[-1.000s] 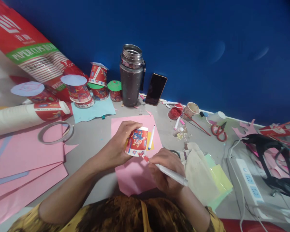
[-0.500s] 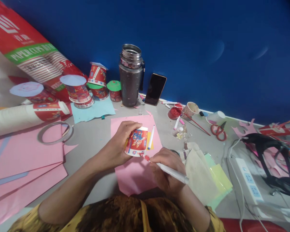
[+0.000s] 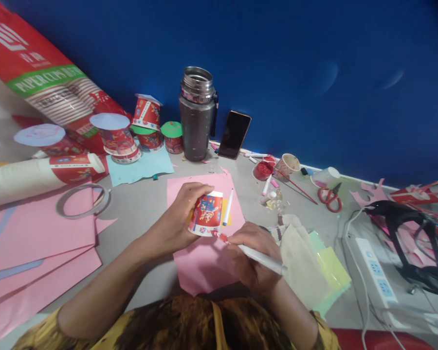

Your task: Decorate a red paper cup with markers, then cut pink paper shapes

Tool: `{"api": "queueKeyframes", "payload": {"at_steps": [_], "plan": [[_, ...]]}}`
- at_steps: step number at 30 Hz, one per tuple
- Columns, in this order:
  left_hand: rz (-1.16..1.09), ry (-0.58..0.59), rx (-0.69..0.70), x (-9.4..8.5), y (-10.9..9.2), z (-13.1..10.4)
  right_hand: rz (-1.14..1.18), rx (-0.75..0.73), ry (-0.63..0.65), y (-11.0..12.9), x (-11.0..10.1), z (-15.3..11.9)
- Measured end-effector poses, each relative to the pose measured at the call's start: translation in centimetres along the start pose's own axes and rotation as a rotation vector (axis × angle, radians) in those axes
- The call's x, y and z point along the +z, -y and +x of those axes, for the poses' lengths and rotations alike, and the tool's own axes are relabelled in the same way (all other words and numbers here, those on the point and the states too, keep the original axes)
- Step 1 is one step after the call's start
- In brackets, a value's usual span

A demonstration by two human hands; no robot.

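A red and white printed paper cup (image 3: 210,215) is gripped by my left hand (image 3: 183,212), with the thumb along its upper edge. My right hand (image 3: 253,255) is closed around a white marker pen (image 3: 263,259) with a red front end. The pen's tip points at the cup's lower right rim and seems to touch it. Below both hands lies a pink paper sheet (image 3: 204,267). A white pen with a blue end (image 3: 228,208) rests on that sheet beside the cup, next to a yellow paper piece (image 3: 224,204).
Behind stand a dark flask (image 3: 196,126) and a phone (image 3: 234,134). Decorated cups (image 3: 111,138), a tape roll (image 3: 67,200) and pink papers (image 3: 44,238) occupy the left. Rightward lie red scissors (image 3: 330,199), a cloth (image 3: 301,257), a power strip (image 3: 375,267) and a black strap device (image 3: 401,214).
Almost nothing differs. My right hand and the marker have shifted very slightly to the right, while the cup stays in my left hand.
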State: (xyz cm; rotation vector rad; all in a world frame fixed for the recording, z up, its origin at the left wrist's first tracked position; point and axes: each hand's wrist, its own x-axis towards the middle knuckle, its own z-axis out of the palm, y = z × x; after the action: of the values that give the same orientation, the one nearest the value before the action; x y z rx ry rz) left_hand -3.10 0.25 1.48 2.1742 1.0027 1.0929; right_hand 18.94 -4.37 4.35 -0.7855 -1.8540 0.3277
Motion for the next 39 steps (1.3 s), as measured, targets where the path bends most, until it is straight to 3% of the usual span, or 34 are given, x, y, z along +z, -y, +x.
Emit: {"api": "queueKeyframes", "payload": {"at_steps": [5, 16, 26, 39], "plan": [[-0.001, 0.003, -0.031, 0.04, -0.12, -0.06, 0.029, 0.007, 0.004, -0.17, 0.07, -0.16], [-0.081, -0.067, -0.116, 0.64, 0.59, -0.52, 0.001, 0.101, -0.113, -0.56, -0.61, -0.72], [-0.052, -0.032, -0.100, 0.26, 0.01, 0.15, 0.089, 0.001, -0.105, 0.03, -0.56, -0.41], [-0.051, -0.035, -0.087, 0.07, -0.09, 0.21, 0.045, -0.011, -0.109, 0.15, -0.62, -0.10]]}}
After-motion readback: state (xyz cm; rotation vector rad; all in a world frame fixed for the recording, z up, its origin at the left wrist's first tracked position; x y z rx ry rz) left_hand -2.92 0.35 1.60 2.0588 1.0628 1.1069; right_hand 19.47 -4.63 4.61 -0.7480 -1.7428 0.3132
